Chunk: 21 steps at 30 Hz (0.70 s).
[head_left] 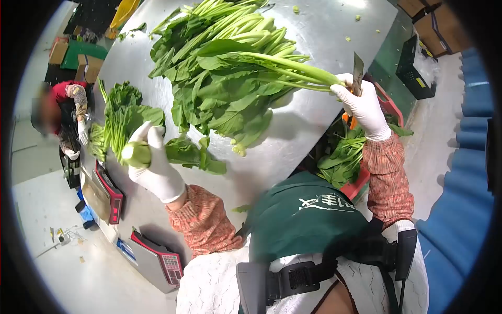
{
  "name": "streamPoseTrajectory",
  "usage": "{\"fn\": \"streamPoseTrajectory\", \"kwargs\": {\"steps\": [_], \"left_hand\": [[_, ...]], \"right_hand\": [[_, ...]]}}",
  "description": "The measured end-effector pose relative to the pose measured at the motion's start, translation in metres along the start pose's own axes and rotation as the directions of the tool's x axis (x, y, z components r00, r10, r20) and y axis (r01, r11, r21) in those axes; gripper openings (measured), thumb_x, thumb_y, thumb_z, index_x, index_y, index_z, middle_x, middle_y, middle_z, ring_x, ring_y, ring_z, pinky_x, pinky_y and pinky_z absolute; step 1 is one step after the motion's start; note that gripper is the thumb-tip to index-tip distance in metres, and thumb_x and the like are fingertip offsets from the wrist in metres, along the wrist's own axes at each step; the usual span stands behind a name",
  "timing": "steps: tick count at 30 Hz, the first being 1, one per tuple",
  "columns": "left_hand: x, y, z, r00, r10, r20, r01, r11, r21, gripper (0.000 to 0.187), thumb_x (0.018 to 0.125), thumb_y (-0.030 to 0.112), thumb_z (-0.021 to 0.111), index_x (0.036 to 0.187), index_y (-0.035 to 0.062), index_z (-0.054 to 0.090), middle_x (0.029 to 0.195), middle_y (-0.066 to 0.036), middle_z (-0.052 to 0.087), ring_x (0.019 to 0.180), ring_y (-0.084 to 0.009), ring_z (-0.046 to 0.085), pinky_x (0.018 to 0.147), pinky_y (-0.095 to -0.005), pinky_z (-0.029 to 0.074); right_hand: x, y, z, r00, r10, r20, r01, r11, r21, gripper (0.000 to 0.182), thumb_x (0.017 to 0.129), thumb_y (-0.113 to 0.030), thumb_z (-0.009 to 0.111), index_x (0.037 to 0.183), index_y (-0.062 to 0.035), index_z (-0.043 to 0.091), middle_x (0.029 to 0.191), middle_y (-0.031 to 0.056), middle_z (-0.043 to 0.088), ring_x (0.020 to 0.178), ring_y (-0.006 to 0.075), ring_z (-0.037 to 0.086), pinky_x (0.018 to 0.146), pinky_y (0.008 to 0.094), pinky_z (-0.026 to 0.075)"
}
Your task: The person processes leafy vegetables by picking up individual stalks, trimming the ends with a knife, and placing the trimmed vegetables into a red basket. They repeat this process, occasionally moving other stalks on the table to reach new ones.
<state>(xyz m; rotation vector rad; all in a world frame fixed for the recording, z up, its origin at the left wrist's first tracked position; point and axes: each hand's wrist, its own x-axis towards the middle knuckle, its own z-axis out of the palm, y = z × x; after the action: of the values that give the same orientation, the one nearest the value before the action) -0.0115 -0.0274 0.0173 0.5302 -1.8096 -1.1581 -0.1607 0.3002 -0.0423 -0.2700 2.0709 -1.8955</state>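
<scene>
My left hand (157, 175), in a white glove, is closed around a leafy green whose thick, pale cut stem end (137, 155) faces up toward me; its leaves are partly hidden behind the hand. My right hand (368, 104), gloved too, grips a knife (357, 74) with its blade pointing up. Between its thumb and fingers it also pinches the stem end of a long green stalk (293, 67). That stalk's leaves lie over a large pile of leafy greens (225, 107) on the metal table (319, 136).
Beside my left hand lies a smaller heap of greens (123, 107). Red-edged scales (170, 267) stand at the lower left. A co-worker (70, 97) in gloves works at the far left. Below my right arm, a red basket (356, 184) holds greens. A black crate (415, 68) sits on the floor.
</scene>
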Motion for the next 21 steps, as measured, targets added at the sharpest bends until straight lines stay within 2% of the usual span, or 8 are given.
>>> {"fn": "streamPoseTrajectory", "kwargs": {"steps": [1,4,5,6,8,14,18,21], "left_hand": [[-0.005,0.008,0.006,0.999,0.028,0.024,-0.029,0.998,0.048,0.020,0.090,0.007,0.068,0.107,-0.0036,0.067,0.089,-0.006,0.067,0.079,-0.0110,0.059,0.076,-0.0240,0.045],[-0.013,0.022,0.014,0.995,0.087,0.054,-0.091,0.993,0.075,0.017,0.089,0.001,0.067,0.106,-0.0032,0.067,0.089,-0.007,0.068,0.078,-0.0115,0.061,0.076,-0.0237,0.049],[-0.015,0.025,0.014,0.993,0.100,0.058,-0.104,0.992,0.065,0.017,0.088,-0.002,0.067,0.105,-0.0031,0.067,0.089,-0.007,0.069,0.078,-0.0119,0.062,0.076,-0.0237,0.050],[-0.018,0.026,0.014,0.993,0.102,0.063,-0.105,0.993,0.057,0.017,0.088,-0.002,0.067,0.105,-0.0032,0.067,0.089,-0.007,0.068,0.078,-0.0118,0.062,0.076,-0.0237,0.050],[-0.023,0.027,0.010,0.993,0.097,0.073,-0.100,0.994,0.045,0.016,0.089,-0.002,0.066,0.105,-0.0032,0.067,0.089,-0.007,0.068,0.079,-0.0116,0.062,0.075,-0.0238,0.050],[-0.028,0.024,0.004,0.992,0.077,0.098,-0.081,0.996,0.045,0.017,0.091,0.005,0.066,0.105,-0.0029,0.067,0.088,-0.006,0.067,0.080,-0.0098,0.058,0.074,-0.0224,0.045],[-0.028,0.026,0.004,0.992,0.073,0.103,-0.078,0.996,0.045,0.017,0.091,0.005,0.066,0.105,-0.0030,0.068,0.088,-0.006,0.067,0.079,-0.0103,0.058,0.075,-0.0227,0.045],[-0.028,0.026,0.005,0.992,0.069,0.106,-0.075,0.996,0.057,0.017,0.091,0.005,0.066,0.106,-0.0030,0.068,0.088,-0.006,0.067,0.080,-0.0106,0.059,0.076,-0.0231,0.045]], "right_hand": [[-0.006,-0.001,-0.003,0.999,-0.033,-0.024,0.033,0.999,0.003,0.023,0.092,-0.021,0.069,0.099,0.0004,0.069,0.080,-0.0020,0.063,0.070,0.0038,0.053,0.066,0.0214,0.044],[-0.023,-0.001,-0.023,0.997,0.073,-0.001,-0.073,0.995,0.071,0.023,0.093,-0.023,0.067,0.090,-0.0008,0.068,0.069,-0.0049,0.058,0.054,0.0007,0.043,0.050,0.0196,0.035],[-0.028,0.004,-0.023,0.998,0.026,-0.050,-0.021,0.995,0.093,0.027,0.094,-0.027,0.066,0.083,-0.0022,0.066,0.062,-0.0073,0.053,0.046,-0.0007,0.033,0.042,0.0199,0.026],[-0.034,0.006,-0.031,0.998,0.048,-0.036,-0.046,0.996,0.079,0.030,0.094,-0.030,0.066,0.085,-0.0017,0.067,0.065,-0.0051,0.056,0.047,-0.0001,0.037,0.043,0.0202,0.029],[-0.045,0.012,-0.037,0.996,0.063,-0.069,-0.055,0.993,0.100,0.028,0.096,-0.027,0.063,0.089,-0.0002,0.064,0.060,-0.0057,0.051,0.044,0.0004,0.037,0.042,0.0196,0.027],[-0.064,0.022,-0.047,0.990,0.092,-0.108,-0.082,0.992,0.098,0.027,0.095,-0.027,0.063,0.093,-0.0003,0.065,0.070,-0.0016,0.060,0.046,-0.0005,0.039,0.042,0.0185,0.029],[-0.071,0.018,-0.051,0.986,0.144,-0.087,-0.144,0.990,0.003,0.031,0.093,-0.030,0.065,0.087,-0.0003,0.067,0.072,-0.0021,0.060,0.053,0.0013,0.043,0.048,0.0208,0.033],[-0.076,0.008,-0.044,0.986,0.088,-0.139,-0.099,0.992,-0.075,0.027,0.092,-0.026,0.066,0.091,0.0009,0.068,0.074,-0.0028,0.061,0.063,0.0024,0.048,0.057,0.0212,0.038]]}}
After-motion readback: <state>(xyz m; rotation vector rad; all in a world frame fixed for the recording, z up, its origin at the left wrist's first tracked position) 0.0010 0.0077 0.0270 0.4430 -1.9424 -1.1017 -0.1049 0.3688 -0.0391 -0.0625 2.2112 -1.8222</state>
